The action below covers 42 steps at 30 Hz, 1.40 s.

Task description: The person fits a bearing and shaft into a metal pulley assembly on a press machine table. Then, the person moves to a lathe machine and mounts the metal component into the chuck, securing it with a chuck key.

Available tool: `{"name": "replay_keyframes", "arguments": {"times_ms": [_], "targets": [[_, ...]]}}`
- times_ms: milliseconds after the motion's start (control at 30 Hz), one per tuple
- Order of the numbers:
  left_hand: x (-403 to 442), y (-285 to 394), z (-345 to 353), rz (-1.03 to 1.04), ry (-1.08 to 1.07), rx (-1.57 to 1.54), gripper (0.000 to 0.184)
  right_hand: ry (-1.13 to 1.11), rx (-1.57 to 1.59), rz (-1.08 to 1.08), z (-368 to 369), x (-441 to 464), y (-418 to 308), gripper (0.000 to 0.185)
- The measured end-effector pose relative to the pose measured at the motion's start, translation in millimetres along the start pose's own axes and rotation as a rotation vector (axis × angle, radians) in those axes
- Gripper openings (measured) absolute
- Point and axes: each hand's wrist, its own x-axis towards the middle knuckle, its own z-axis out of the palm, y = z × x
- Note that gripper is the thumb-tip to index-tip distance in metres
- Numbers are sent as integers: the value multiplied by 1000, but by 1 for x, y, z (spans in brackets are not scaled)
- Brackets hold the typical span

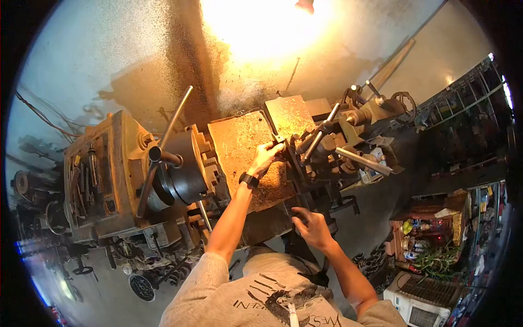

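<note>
The left hand point(265, 156) touches the small metal block point(279, 138) beside the lathe handles point(315, 146), presumably steadying it (whether its grip is clamped cannot be told); the right hand point(311, 229) hovers, fingers apart.

Looks like a machine workshop; contains a metal-turning lathe point(298, 170) with a bulky headstock point(121, 163), a large chuck point(184, 163) and a tailstock point(364, 114) with a handwheel point(404, 108); has swarf point(239, 139) scattered across the machine's middle; keeps hand tools point(81, 182) lying on top of the headstock; shows a grimy, dark-streaked wall point(133, 46) under glaring light, plus a cluttered rack point(469, 103) at the right.
</note>
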Motion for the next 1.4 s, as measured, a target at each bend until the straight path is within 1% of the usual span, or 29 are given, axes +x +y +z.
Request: {"name": "replay_keyframes", "arguments": {"times_ms": [33, 67, 133, 167, 200, 233, 300, 367, 433, 467, 500, 567, 600, 700, 733, 833, 900, 967, 1067, 1167, 1267, 1333, 1400], "targets": [[3, -5, 0, 5, -11, 7, 27, -23, 14, 8, -4, 0, -4, 30], [5, -9, -1, 6, -43, -36, 27, -4, 20, -42, -10, 1, -11, 29], [2, 2, 1, -3, -96, 70, 26, 30, 34, -142, -23, 10, -26, 27], [0, 6, 1, -7, -121, 121, 26, 122, -1, -289, -29, 17, -31, 25], [6, -8, 0, 61, -88, 180, 26, 145, -3, -333, -40, 26, -38, 23], [10, -20, -4, 83, -82, 171, 26, 169, -6, -378, -52, 33, -47, 21], [16, -30, -4, 131, -81, 152, 25, 233, 61, -311, -78, 48, -67, 19], [5, -11, -2, 36, -109, 181, 23, 315, 191, -284, -100, 65, -84, 16], [4, -15, -6, -127, -101, -85, 28, 408, 79, -438, -124, 90, -92, 14], [-1, -8, -4, -192, -76, -190, 32, 422, -44, -485, -134, 101, -97, 15], [0, -10, -7, -260, -85, -298, 27, 433, -167, -528, -142, 112, -99, 17], [4, -14, -7, -236, -199, -527, 21, 377, -376, -650, -152, 135, -97, 25], [9, -24, -8, -211, -222, -554, 17, 357, -492, -659, -154, 144, -97, 35], [15, -40, -11, -167, -241, -566, 17, 197, -607, -547, -165, 159, -81, 43], [17, -44, -7, -187, -172, -595, 14, 179, -663, -557, -171, 159, -81, 49], [10, -31, -3, -214, -162, -693, 12, 218, -854, -160, -167, 117, -115, 48], [15, -34, -3, -217, -164, -715, 12, -66, -996, -19, -160, 96, -146, 48], [16, -34, -3, -229, -176, -709, 13, -256, -897, 13, -141, 91, -176, 47], [10, -30, 1, -244, -146, -705, 17, -334, -701, -412, -115, 120, -192, 44], [11, -31, 1, -248, -141, -713, 18, -225, -719, -35, -118, 171, -188, 42], [11, -35, -1, -235, -161, -711, 18, 200, -700, -539, -156, 202, -113, 43], [10, -36, 0, -238, -156, -705, 18, 70, -649, -144, -179, 186, -103, 48], [11, -38, -1, -243, -157, -705, 17, 70, -662, -165, -184, 154, -79, 50]]}}
